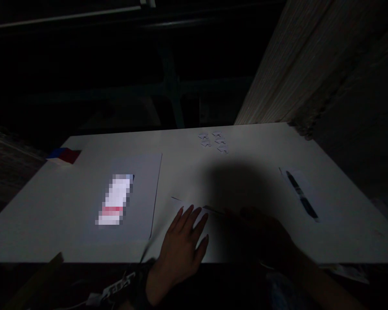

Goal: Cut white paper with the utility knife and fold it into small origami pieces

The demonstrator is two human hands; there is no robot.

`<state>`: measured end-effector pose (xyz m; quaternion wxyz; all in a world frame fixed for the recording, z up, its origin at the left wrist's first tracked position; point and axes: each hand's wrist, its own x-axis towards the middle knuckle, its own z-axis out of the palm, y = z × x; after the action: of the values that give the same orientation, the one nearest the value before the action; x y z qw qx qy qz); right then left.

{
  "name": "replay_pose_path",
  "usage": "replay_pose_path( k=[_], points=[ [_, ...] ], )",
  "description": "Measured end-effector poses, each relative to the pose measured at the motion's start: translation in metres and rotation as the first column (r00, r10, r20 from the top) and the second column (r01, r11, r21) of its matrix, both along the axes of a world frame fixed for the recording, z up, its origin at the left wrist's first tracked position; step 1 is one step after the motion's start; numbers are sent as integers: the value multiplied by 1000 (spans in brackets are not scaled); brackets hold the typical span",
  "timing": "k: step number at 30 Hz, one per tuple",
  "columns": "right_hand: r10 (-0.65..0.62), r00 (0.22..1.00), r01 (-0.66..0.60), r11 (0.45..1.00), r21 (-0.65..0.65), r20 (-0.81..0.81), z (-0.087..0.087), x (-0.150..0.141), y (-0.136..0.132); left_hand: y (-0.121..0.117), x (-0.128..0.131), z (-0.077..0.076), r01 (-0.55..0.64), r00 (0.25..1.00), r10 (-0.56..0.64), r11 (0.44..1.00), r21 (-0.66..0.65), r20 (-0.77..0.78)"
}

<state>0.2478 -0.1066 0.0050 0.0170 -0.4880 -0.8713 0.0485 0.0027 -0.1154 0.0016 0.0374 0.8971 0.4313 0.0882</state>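
My left hand [183, 245] lies on the white table with its fingers stretched out, fingertips at a small pale paper piece that is hard to make out. A short dark line shows at this piece's far edge. In deep shadow, my right hand [261, 228] has its fingers closed around a thin dark pointed tool [213, 210]. The tool's tip lies just right of my left fingertips. Whether it is a pen or a blade, I cannot tell. Most of my right hand's fingers are lost in the dark.
Several small folded paper pieces [220, 141] lie near the table's [177, 150] far edge. A dark marker [302, 196] rests on paper at right. At left, a bright, pixelated phone-like thing [114, 200] lies on a white sheet [145, 189]. Beyond sits a blue-and-red block [64, 156].
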Motion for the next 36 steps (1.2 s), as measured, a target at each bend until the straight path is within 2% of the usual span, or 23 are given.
replay_pose_path(
  k=[8, 21, 31, 36],
  points=[
    [-3, 1000, 2, 999, 41, 11, -2, 3, -3, 0, -1, -3, 0, 1000, 0, 1000, 3, 13],
    [10, 999, -12, 997, 72, 32, 7, 4, -1, -1, -1, -4, -11, 999, 11, 1000, 9, 34],
    [14, 1000, -14, 1000, 17, -3, 7, -2, -1, 0, -1, -5, -7, 997, 6, 1000, 7, 79],
    [16, 1000, -16, 1000, 9, 19, 13, -9, 4, -1, -1, -5, -14, 996, 14, 1000, 1, 84]
  ],
)
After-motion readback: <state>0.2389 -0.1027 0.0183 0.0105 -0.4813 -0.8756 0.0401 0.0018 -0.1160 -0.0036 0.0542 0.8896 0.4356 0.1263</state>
